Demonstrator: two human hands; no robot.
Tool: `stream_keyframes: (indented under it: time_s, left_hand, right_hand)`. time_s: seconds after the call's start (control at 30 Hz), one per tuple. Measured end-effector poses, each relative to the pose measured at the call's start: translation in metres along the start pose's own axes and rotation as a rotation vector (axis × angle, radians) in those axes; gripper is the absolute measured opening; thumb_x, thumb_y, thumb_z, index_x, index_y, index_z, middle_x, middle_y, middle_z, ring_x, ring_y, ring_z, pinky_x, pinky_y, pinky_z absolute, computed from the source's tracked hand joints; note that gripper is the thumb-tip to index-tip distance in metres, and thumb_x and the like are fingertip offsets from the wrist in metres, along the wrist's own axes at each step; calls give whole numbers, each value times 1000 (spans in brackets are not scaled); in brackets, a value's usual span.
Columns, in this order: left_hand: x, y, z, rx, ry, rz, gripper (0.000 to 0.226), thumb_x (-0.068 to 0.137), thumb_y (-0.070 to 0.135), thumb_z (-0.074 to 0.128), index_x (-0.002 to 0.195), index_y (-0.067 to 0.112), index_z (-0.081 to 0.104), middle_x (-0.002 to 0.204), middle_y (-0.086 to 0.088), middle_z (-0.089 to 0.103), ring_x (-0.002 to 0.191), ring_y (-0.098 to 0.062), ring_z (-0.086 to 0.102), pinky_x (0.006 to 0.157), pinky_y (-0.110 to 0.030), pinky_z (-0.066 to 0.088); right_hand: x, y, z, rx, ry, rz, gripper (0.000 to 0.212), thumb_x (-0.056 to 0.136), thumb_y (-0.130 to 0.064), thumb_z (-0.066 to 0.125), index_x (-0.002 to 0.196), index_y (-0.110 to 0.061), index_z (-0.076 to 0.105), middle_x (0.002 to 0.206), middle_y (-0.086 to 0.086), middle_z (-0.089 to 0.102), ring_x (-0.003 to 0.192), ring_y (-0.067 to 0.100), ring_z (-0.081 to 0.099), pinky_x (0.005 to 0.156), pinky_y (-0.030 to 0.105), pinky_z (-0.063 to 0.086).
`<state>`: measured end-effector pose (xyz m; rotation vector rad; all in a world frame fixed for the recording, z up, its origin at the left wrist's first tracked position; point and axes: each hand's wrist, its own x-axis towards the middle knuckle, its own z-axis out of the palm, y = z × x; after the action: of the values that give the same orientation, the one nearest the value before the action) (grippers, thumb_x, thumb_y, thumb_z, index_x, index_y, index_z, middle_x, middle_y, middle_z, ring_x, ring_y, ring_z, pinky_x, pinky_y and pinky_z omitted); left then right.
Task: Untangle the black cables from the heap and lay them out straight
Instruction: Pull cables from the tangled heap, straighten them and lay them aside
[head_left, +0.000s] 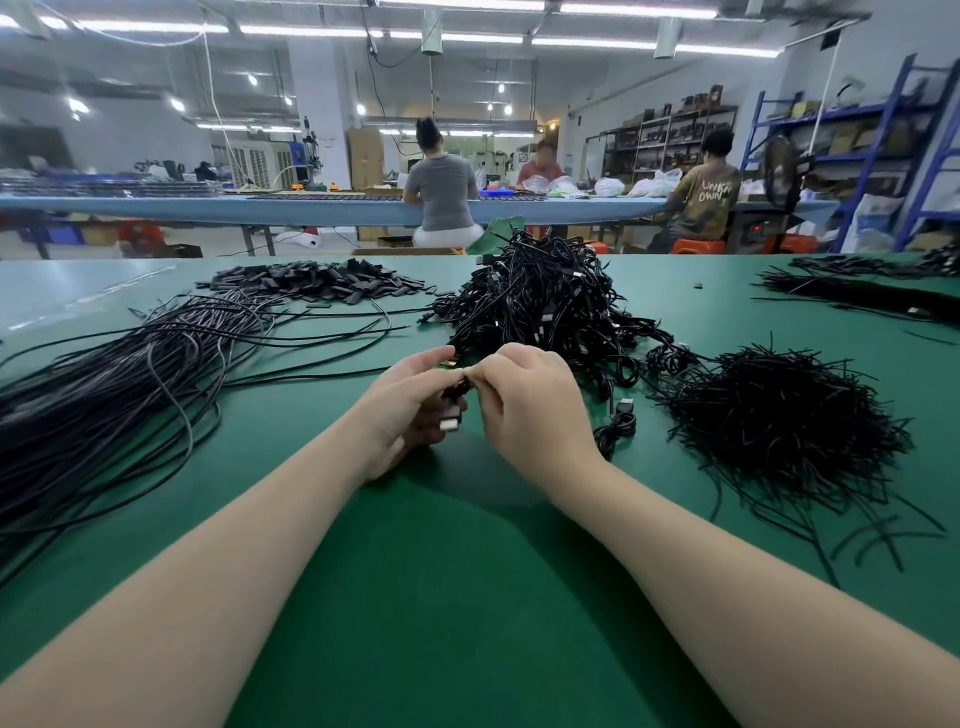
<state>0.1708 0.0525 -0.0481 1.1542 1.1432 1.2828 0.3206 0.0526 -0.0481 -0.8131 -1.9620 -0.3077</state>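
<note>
Both hands meet over the green surface (467, 597), forearms reaching in from the near edge. The left hand (410, 410) curls its fingers around a small coiled black cable (457, 400), whose pale metal plug shows just below the fingers. The right hand (524, 400) pinches the top of the same coil with thumb and forefinger, knuckles up, so the two hands touch at the fingertips.

Directly beyond the hands, just past the fingertips, stands the heap of tangled black cables (550, 306), the tallest pile here; loose loops spill from it toward the right hand. One coiled cable with a plug (621, 415) lies on the surface just right of the right hand. Farther right is a bristly mound of short black ties (779, 415), its strands spreading toward the near edge. Left of the left hand, well apart, long straightened cables (119, 384) lie fanned out in a wide sheaf. Beyond those, a flat scatter of small black pieces (317, 283) lies on the surface. Past the far edge, three seated people work at a long blue bench (311, 208).
</note>
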Motion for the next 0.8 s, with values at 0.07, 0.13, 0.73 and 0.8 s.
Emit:
stream_keyframes:
  time_s: [0.07, 0.13, 0.73, 0.8]
  left_hand:
    - [0, 2, -4, -48, -53, -48, 21, 93, 14, 51, 112, 19, 58, 49, 5, 46, 40, -9, 40, 40, -18, 29]
    - [-1, 5, -9, -109, -113, -88, 15, 93, 11, 44, 93, 21, 54, 45, 7, 37, 39, -9, 32, 40, -17, 24]
    - [0, -10, -5, -74, -91, 112, 29, 75, 2, 73, 93, 25, 75, 94, 5, 71, 78, -7, 63, 76, -21, 52]
    - [0, -10, -5, -57, -79, 104, 25, 69, 12, 75, 88, 28, 77, 89, 5, 71, 81, -9, 62, 84, -26, 50]
  right_hand:
    - [0, -2, 1, -102, 5, -101, 7, 73, 2, 69, 76, -4, 69, 72, 9, 62, 67, 30, 60, 64, 35, 47]
    - [-1, -4, 3, -112, 24, -133, 9, 70, 1, 71, 76, -6, 69, 71, 8, 62, 66, 29, 61, 62, 33, 47]
    - [-4, 3, 5, 223, 41, 264, 12, 91, -13, 61, 90, -7, 70, 86, 6, 65, 78, 26, 61, 73, 45, 49]
    - [-3, 4, 4, 238, 47, 261, 12, 91, -12, 60, 91, -7, 71, 86, 6, 66, 78, 24, 61, 73, 44, 50]
